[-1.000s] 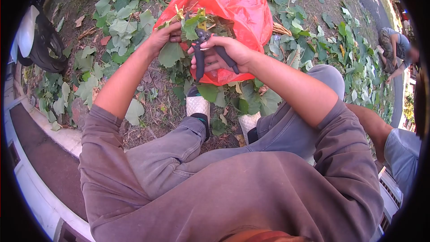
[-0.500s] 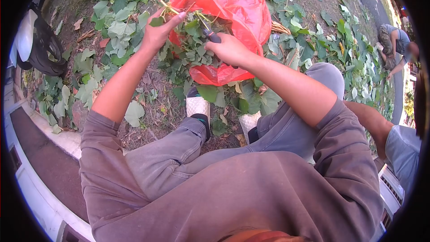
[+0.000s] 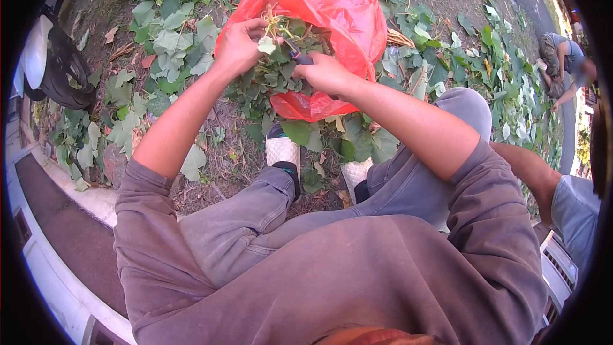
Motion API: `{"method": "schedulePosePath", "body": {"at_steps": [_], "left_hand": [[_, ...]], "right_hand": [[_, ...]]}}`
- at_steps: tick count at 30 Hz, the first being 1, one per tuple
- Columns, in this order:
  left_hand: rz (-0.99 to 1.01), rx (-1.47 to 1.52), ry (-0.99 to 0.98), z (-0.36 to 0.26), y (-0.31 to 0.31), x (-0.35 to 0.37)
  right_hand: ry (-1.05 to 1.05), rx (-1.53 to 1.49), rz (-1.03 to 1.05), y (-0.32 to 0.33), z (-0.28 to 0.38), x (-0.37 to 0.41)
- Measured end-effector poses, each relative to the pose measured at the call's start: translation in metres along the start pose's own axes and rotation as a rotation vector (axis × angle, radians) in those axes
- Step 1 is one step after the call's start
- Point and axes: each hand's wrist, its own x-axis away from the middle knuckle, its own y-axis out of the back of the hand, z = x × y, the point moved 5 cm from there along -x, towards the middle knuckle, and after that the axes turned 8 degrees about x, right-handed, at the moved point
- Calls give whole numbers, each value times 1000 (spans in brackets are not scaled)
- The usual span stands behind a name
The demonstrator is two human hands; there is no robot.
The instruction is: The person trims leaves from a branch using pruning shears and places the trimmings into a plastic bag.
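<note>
A red plastic bag (image 3: 354,16) lies open on the ground before me, with a heap of cut green leaves (image 3: 271,80) at its mouth. Over the bag's left side, my left hand (image 3: 241,46) is closed on a pale green vine stem (image 3: 273,25) with a small leaf. My right hand (image 3: 327,75) grips dark-handled pruning shears (image 3: 301,57) above the leaves. The blades point up and left, close to the stem in my left hand. Whether they touch it I cannot make out.
Broad vine leaves (image 3: 172,41) cover much of the soil around the bag. My light shoes (image 3: 282,151) are just below it. A person (image 3: 562,67) bends down at the far right, and another person's arm (image 3: 527,172) is close to my right. A black object (image 3: 67,67) stands at left.
My left hand has moved right and slightly down, bringing the stem nearer the shears, and its fingers have curled in. My right hand has barely moved.
</note>
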Motion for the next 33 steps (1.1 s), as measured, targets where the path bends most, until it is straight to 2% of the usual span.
{"method": "schedulePosePath", "body": {"at_steps": [1,3,5,6,7,9,15,19,27,29,33], "left_hand": [[22,120,1,9,-1,-4],[19,119,1,16,2,-7],[-6,43,71,15,7,0],[6,69,-26,9,8,3],[0,73,-42,6,8,2],[14,63,-32,-2,6,4],[52,7,-4,-18,-2,6],[55,-135,49,-18,-6,12],[2,58,-3,1,-6,3],[-27,64,-26,2,-3,3],[-23,75,-80,8,-3,0]], "right_hand": [[24,-51,-22,-4,-3,-5],[49,-98,-50,-2,-6,-11],[138,-285,59,-1,-1,-13],[140,-279,53,-1,-1,-11],[128,-268,44,-1,1,-9],[60,-190,51,-1,-6,-19],[65,-129,-20,3,-7,-13],[59,-242,2,-1,-10,-18],[74,-311,23,-2,-12,-18],[104,-197,-47,-2,-12,-18],[129,-130,-17,-1,-3,-7]]}}
